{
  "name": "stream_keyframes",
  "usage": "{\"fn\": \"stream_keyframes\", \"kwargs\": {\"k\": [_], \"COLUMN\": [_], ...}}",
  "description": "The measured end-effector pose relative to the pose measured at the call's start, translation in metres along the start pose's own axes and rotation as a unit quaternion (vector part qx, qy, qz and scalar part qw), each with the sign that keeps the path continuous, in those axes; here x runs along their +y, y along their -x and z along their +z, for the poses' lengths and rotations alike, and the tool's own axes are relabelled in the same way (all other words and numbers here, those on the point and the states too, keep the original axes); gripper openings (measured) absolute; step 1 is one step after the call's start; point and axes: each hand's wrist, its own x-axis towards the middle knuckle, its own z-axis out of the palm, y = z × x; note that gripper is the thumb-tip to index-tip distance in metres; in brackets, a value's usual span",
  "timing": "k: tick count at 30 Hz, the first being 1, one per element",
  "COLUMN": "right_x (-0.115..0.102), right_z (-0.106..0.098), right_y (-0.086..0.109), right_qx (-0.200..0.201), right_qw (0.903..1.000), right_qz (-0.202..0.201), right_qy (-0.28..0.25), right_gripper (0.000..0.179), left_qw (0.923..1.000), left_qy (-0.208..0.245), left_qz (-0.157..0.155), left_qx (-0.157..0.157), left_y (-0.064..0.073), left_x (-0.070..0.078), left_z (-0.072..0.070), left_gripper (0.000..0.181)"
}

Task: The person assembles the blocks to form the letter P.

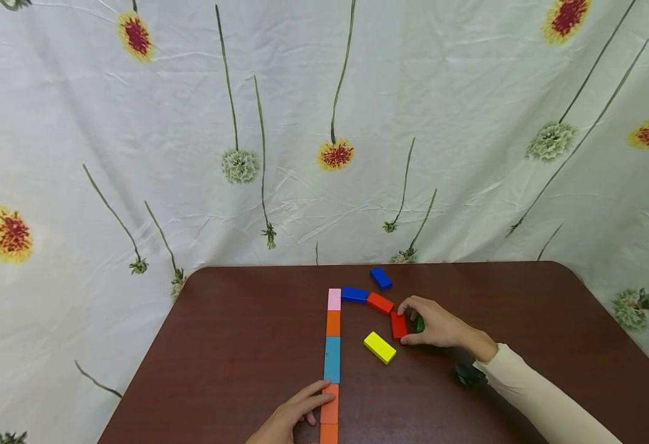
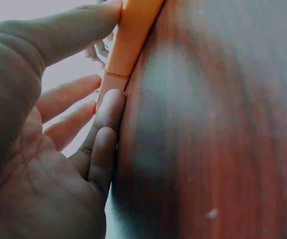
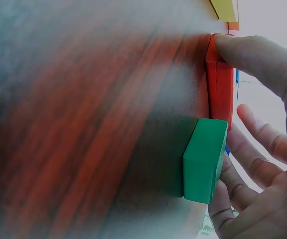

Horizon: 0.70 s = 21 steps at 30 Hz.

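A straight line of blocks runs away from me: orange (image 1: pixel 329 404), light blue (image 1: pixel 332 359), orange (image 1: pixel 332 323) and pink (image 1: pixel 334 299). My left hand (image 1: pixel 293 414) rests beside the near end, its fairly straight fingers and thumb touching the orange blocks. From the pink end, a blue block (image 1: pixel 355 295), a red block (image 1: pixel 380 302) and a second red block (image 1: pixel 399 325) curve to the right. My right hand (image 1: pixel 438 324) pinches that second red block, thumb at its near end and fingers at its far end. A green block (image 3: pixel 206 159) lies beside it, partly under this hand.
A yellow block (image 1: pixel 380 348) lies inside the curve, and another blue block (image 1: pixel 381 277) lies beyond it near the table's far edge. A dark object (image 1: pixel 469 375) sits by the right sleeve. Behind the brown table (image 1: pixel 235 345) hangs a flower-printed cloth (image 1: pixel 291 185).
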Motion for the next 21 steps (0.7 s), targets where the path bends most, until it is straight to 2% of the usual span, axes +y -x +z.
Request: {"fn": "stream_keyframes", "kwargs": {"k": [13, 16, 21], "right_x": [-0.0006, -0.0014, -0.0067], "right_z": [-0.0010, -0.0024, -0.0064], "right_y": [0.0000, 0.0011, 0.0018], "right_qx": [-0.001, 0.002, 0.030], "right_qw": [1.0000, 1.0000, 0.9994], "right_qz": [0.001, 0.004, -0.003], "right_qy": [0.001, 0.004, 0.015], "right_gripper": [0.051, 0.053, 0.053], "left_qw": [0.9997, 0.9998, 0.9999], "left_qy": [-0.011, -0.009, -0.006], "left_qz": [0.022, 0.017, 0.008], "left_qx": [0.008, 0.006, 0.006], "left_y": [-0.0002, -0.0002, 0.0004], "left_x": [-0.0013, -0.0003, 0.0000], "left_z": [0.0006, 0.0008, 0.0006], "left_gripper": [0.067, 0.067, 0.068]}}
